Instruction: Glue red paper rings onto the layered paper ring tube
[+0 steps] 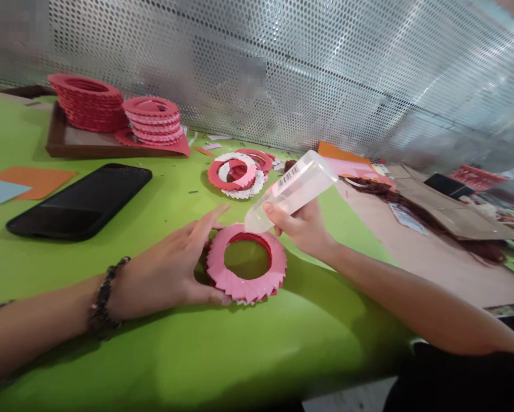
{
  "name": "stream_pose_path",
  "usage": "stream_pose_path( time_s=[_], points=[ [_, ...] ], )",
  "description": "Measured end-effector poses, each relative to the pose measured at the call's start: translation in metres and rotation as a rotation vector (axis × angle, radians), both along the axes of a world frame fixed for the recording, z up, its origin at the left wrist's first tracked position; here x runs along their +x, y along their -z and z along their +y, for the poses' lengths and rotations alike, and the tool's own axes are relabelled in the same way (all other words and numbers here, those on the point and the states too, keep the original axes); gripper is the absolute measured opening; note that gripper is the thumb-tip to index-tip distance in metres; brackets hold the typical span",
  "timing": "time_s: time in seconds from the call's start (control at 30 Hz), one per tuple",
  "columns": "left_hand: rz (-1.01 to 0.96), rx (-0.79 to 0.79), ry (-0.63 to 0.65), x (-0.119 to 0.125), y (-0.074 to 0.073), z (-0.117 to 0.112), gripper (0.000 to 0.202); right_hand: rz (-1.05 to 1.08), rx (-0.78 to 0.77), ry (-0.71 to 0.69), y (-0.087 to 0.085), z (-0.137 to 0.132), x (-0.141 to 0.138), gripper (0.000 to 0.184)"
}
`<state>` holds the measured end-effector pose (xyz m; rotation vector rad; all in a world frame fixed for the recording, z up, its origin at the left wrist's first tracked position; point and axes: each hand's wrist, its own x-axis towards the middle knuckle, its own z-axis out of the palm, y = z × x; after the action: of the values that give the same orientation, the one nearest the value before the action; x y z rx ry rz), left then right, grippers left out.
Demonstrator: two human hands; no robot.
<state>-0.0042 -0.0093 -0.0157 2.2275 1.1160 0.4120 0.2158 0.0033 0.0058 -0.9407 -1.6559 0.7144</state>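
A pink folded-paper ring (249, 290) with a jagged outer edge lies on the green table in front of me, red showing at its inner rim. My left hand (171, 266) curves round its left side, thumb at the near edge, index finger lifted, other fingers partly hidden behind the ring. In my right hand (302, 226) is a translucent glue bottle (295, 186) with a barcode label. It is held tilted, its nozzle end down at the far edge of the ring; the tip itself is hard to make out.
Red and white paper rings (235, 174) lie just beyond. At the back left, a brown tray (98, 150) holds stacks of red (89, 106) and pink rings (154, 123). A black phone (80, 200) and coloured paper squares (38, 180) lie left. Cardboard (450, 200) is at right, a perforated metal panel (240, 63) behind.
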Motion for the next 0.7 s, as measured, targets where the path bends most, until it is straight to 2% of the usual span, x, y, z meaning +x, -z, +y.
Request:
stream_pose_path(
  time_s=[0.07, 0.27, 0.43, 0.6, 0.7],
  points=[
    [-0.014, 0.020, 0.008, 0.001, 0.000, -0.001, 0.120, -0.007, 0.006, 0.009, -0.001, -0.003, 0.003, 0.042],
    [-0.017, 0.118, -0.010, 0.002, 0.007, -0.004, 0.116, 0.037, -0.007, 0.015, 0.000, -0.009, 0.011, 0.035],
    [0.058, 0.173, -0.040, -0.001, 0.003, -0.010, 0.123, 0.043, 0.032, 0.098, -0.008, -0.007, 0.011, 0.045],
    [0.055, -0.002, 0.002, -0.004, -0.011, -0.008, 0.129, 0.037, 0.052, 0.034, -0.013, -0.003, -0.002, 0.050],
    [-0.025, -0.041, 0.082, -0.006, -0.014, -0.006, 0.122, 0.021, 0.036, -0.017, -0.008, -0.002, -0.011, 0.049]
  ],
)
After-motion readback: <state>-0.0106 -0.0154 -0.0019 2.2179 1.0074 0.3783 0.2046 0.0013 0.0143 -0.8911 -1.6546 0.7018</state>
